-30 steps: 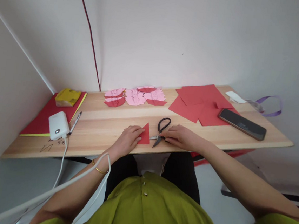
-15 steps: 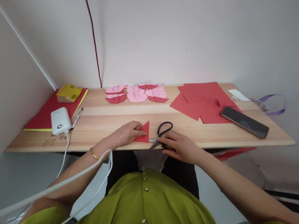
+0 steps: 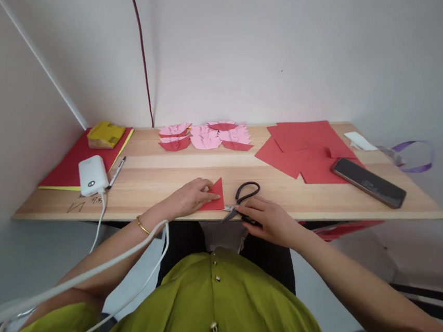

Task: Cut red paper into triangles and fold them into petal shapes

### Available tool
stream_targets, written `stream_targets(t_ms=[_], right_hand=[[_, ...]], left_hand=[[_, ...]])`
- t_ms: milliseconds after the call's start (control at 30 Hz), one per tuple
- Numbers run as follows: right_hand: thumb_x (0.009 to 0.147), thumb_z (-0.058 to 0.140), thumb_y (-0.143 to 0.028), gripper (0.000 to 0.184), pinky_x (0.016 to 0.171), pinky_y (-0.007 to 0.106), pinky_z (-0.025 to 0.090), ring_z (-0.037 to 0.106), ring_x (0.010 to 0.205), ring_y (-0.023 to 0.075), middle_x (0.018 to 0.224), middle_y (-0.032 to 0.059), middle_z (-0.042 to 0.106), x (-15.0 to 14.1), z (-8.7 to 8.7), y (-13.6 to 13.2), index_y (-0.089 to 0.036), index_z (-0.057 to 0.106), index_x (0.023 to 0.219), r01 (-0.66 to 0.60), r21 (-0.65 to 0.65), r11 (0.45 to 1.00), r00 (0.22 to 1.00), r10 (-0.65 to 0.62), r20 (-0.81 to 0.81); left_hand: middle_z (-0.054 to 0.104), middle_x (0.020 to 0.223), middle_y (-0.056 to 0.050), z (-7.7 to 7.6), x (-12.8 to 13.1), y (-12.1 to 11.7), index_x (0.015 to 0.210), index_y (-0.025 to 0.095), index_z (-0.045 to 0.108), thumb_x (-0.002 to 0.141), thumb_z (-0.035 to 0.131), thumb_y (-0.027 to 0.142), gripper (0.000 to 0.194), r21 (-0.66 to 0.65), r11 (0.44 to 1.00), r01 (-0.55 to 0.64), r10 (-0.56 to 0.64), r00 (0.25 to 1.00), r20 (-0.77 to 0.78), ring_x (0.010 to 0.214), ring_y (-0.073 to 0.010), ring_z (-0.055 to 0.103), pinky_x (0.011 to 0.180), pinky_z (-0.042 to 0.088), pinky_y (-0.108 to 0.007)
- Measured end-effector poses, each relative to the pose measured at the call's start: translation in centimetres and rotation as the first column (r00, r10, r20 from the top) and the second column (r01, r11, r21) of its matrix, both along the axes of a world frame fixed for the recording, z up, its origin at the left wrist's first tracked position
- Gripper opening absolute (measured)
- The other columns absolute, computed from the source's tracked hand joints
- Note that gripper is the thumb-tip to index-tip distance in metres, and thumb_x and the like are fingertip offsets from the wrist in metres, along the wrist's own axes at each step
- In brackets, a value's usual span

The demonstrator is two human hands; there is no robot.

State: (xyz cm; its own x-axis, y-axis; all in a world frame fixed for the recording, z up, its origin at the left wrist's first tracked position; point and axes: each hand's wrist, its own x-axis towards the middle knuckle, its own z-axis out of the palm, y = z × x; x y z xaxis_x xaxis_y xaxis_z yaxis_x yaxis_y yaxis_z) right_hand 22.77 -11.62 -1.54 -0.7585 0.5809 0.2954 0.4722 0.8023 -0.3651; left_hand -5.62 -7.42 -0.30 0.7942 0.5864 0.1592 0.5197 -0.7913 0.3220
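Note:
A small folded red paper triangle lies near the front edge of the wooden table. My left hand is closed on its left side, fingers pressing it down. Just to its right are black-handled scissors, blades apart, with one blade reaching the paper's lower right corner. My right hand is closed on the scissors, its fingers over the lower handle loop and hiding most of it. The other loop stands free above my fingers.
Pink and red cut paper pieces lie along the back. Red sheets and a phone are on the right. To the left are a yellow packet, a pen and a white power bank with a cable.
The camera view has shifted slightly. Both hands, the red paper and the scissors keep nearly the same places relative to each other.

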Motion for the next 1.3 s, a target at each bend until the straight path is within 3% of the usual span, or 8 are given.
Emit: stream_targets(t_ms=[233,433,733,1000,1300], right_hand=[[0.086,0.052,-0.027,0.035,0.084,0.037,0.05,0.058,0.097,0.0224,0.102,0.0114,0.064,-1.6,0.2,0.2,-0.017,0.058,0.118,-0.031,0.053,0.998,0.999,0.032,-0.018],[0.085,0.053,-0.026,0.035,0.084,0.036,0.05,0.058,0.097,0.0212,0.104,0.0111,0.063,-1.1,0.1,-0.1,-0.017,0.058,0.119,-0.018,0.027,0.999,1.0,0.019,-0.02],[0.084,0.054,-0.026,0.032,0.085,0.037,0.049,0.057,0.097,0.0222,0.103,0.0116,0.064,-2.6,0.3,-0.3,-0.016,0.058,0.115,-0.044,0.049,0.998,0.999,0.045,-0.025],[0.083,0.054,-0.024,0.014,0.083,0.035,0.048,0.056,0.093,0.021,0.096,0.0089,0.064,-3.5,0.6,-0.6,-0.017,0.061,0.093,-0.038,0.049,0.998,0.997,0.041,-0.062],[0.085,0.053,-0.025,0.016,0.081,0.034,0.049,0.057,0.094,0.0197,0.096,0.0087,0.063,-3.4,0.2,-1.4,-0.019,0.06,0.097,-0.006,0.014,1.0,0.998,0.007,-0.066]], left_hand=[[0.052,0.112,-0.008,-0.6,-0.3,0.2,0.116,0.027,0.061,0.093,0.035,0.026,0.035,0.0,1.0,0.002,-0.002,1.0,-0.022,0.096,-0.0171,0.05,0.085,0.042,-0.031],[0.054,0.11,-0.01,-0.9,-0.5,0.3,0.116,0.027,0.062,0.092,0.039,0.028,0.033,0.07,0.997,0.024,-0.026,0.999,0.028,0.098,-0.0189,0.049,0.085,0.042,-0.034],[0.056,0.108,-0.007,-0.8,-0.7,0.3,0.115,0.035,0.062,0.09,0.046,0.031,0.03,0.146,0.989,-0.03,0.034,0.999,-0.03,0.098,-0.0197,0.049,0.083,0.039,-0.036],[0.057,0.107,-0.006,-1.0,-0.5,0.2,0.113,0.035,0.063,0.089,0.047,0.032,0.029,0.161,0.985,-0.058,0.065,0.997,-0.04,0.095,-0.0191,0.049,0.082,0.038,-0.035],[0.056,0.105,-0.007,-1.1,-0.5,0.1,0.116,0.036,0.061,0.09,0.045,0.036,0.031,0.147,0.987,-0.065,0.075,0.995,-0.061,0.094,-0.0202,0.048,0.082,0.037,-0.036]])
